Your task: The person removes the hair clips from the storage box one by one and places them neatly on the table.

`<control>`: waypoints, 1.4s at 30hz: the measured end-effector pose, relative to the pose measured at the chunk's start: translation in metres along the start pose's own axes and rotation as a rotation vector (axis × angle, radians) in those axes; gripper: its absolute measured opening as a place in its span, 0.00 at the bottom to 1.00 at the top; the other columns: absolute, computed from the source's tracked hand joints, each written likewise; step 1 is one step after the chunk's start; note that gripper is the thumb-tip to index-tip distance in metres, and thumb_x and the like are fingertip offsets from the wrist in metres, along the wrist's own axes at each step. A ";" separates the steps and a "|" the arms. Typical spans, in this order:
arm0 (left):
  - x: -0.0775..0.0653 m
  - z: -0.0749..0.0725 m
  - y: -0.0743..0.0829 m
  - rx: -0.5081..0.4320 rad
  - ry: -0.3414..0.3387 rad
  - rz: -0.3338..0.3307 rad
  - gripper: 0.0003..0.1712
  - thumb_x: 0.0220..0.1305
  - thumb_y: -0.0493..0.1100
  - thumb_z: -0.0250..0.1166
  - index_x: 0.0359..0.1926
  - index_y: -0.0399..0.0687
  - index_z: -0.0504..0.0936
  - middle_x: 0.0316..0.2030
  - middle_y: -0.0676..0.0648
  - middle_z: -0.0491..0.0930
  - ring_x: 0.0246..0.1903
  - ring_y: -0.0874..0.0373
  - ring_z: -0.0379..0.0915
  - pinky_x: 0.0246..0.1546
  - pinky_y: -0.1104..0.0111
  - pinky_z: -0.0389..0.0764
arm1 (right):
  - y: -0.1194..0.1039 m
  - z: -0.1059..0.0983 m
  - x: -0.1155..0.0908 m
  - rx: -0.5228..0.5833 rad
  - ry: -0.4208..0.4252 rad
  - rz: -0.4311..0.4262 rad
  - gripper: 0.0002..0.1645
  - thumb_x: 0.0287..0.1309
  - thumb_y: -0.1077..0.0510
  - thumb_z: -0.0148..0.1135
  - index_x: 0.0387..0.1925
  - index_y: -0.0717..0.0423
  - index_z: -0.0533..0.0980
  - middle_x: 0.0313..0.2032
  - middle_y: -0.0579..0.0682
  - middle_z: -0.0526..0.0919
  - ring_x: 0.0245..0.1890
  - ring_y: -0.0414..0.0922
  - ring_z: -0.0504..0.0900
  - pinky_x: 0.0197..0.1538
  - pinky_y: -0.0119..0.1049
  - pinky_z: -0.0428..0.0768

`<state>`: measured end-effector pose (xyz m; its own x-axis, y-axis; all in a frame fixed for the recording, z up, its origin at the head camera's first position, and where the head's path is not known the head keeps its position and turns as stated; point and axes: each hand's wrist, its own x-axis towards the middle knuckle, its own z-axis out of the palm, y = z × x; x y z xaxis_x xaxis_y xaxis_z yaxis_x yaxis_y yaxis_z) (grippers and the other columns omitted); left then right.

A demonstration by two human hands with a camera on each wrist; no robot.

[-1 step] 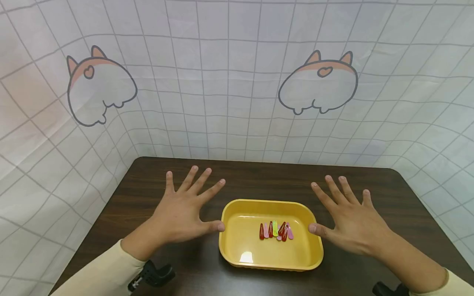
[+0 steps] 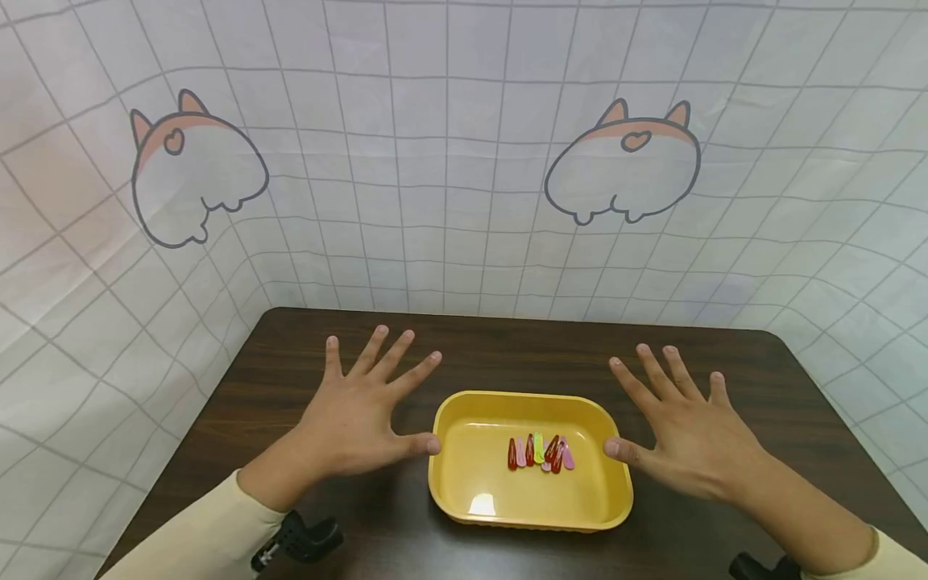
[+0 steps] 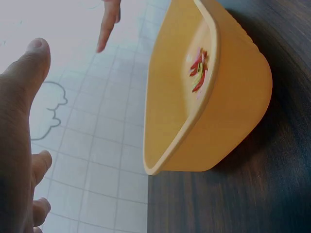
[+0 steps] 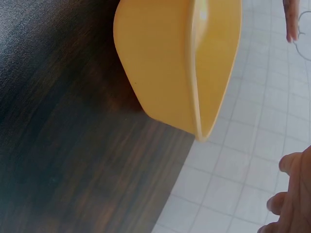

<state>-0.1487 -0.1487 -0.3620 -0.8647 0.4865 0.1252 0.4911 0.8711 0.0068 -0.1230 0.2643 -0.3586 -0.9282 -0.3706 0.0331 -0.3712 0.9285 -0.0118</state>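
Note:
Several small snap hair clips (image 2: pixel 530 450) in red, pink and yellow-green lie in a row inside a yellow plastic basket (image 2: pixel 464 515), right of its middle. Left of the basket my left hand (image 2: pixel 355 419) is held palm down with fingers spread, its thumb tip overlapping the basket's left rim in the head view. My right hand (image 2: pixel 689 439) mirrors it on the other side, thumb tip over the right rim. Both hands hold nothing. In the left wrist view the clips (image 3: pixel 199 73) show past the near wall, while in the right wrist view the basket wall hides them.
The basket stands on a dark wood-grain table (image 2: pixel 507 338). Behind it and at both sides hangs a white grid-patterned cloth (image 2: pixel 449 201) with cartoon animal drawings. Black wrist mounts (image 2: pixel 300 540) sit at both sleeves.

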 end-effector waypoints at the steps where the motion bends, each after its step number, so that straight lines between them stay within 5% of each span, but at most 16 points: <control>1: 0.000 0.000 0.000 -0.004 -0.002 0.000 0.59 0.52 0.91 0.42 0.81 0.77 0.45 0.81 0.49 0.41 0.79 0.43 0.29 0.64 0.30 0.20 | 0.000 0.000 0.000 0.004 0.003 -0.003 0.60 0.64 0.21 0.49 0.83 0.39 0.36 0.81 0.58 0.38 0.78 0.64 0.35 0.62 0.83 0.43; 23: 0.005 0.025 0.008 -0.074 0.010 0.039 0.58 0.54 0.90 0.43 0.81 0.76 0.47 0.80 0.49 0.47 0.79 0.44 0.33 0.67 0.30 0.26 | 0.010 0.030 -0.006 0.139 0.011 -0.022 0.59 0.65 0.28 0.57 0.83 0.39 0.37 0.81 0.56 0.40 0.79 0.63 0.39 0.68 0.76 0.46; 30: 0.006 0.033 0.012 -0.118 0.018 0.055 0.56 0.57 0.84 0.54 0.81 0.74 0.49 0.80 0.49 0.49 0.79 0.44 0.36 0.69 0.32 0.28 | 0.011 0.037 -0.010 0.178 0.026 -0.037 0.59 0.64 0.29 0.60 0.83 0.39 0.41 0.81 0.55 0.45 0.78 0.63 0.44 0.68 0.73 0.53; 42: 0.010 0.041 0.019 -0.220 0.049 0.080 0.52 0.60 0.82 0.54 0.79 0.67 0.60 0.77 0.49 0.59 0.78 0.48 0.45 0.74 0.42 0.41 | 0.015 0.053 -0.014 0.272 0.031 -0.065 0.60 0.61 0.31 0.65 0.83 0.37 0.43 0.79 0.55 0.53 0.75 0.65 0.55 0.55 0.71 0.73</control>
<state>-0.1524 -0.1240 -0.4013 -0.8184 0.5450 0.1820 0.5738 0.7915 0.2104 -0.1172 0.2816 -0.4118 -0.9026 -0.4241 0.0733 -0.4270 0.8610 -0.2763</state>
